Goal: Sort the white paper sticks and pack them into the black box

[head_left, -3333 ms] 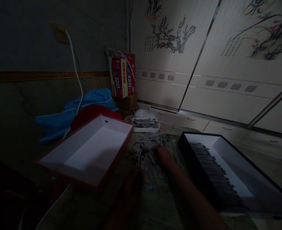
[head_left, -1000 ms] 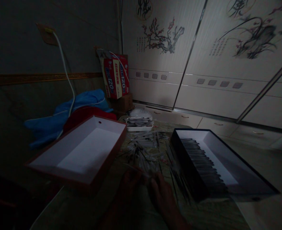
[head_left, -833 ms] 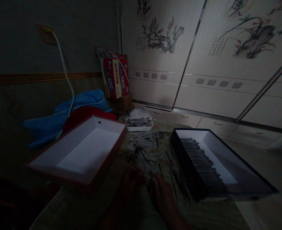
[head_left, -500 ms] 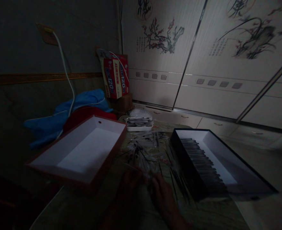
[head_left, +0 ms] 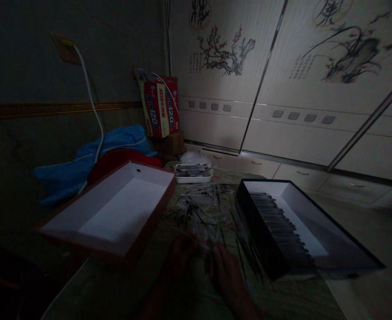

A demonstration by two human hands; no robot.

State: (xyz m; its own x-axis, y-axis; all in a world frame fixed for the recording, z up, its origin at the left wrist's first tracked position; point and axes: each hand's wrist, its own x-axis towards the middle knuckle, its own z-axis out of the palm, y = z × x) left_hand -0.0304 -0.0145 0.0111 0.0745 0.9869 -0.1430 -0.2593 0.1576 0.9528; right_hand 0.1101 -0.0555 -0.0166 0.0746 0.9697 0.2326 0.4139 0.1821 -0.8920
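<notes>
My left hand (head_left: 182,252) is closed, its fingers pinched on a thin, clear pen barrel (head_left: 198,242) that slants toward the right hand. Close beside it, my right hand (head_left: 225,266) has its fingers curled together at the barrel's other end; what lies inside them is too dark to make out. Just beyond the hands spreads a loose heap of clear and black pen parts (head_left: 196,215). Thin black pieces (head_left: 249,253) lie to the right of my right hand. A dark box (head_left: 316,213) at the right holds a row of black-and-clear pens (head_left: 279,222).
A red-edged box with a white inside (head_left: 116,213) stands at the left. Behind the heap is a white tray (head_left: 194,179) piled with more pen parts. A blue cloth (head_left: 116,141), a red printed carton (head_left: 162,106) and sliding cabinet doors (head_left: 222,89) are farther back. The light is dim.
Both hands stay nearly in place. The right hand's fingers have shifted slightly, and the clear barrel between the hands shows more plainly. The boxes and the heap look the same.
</notes>
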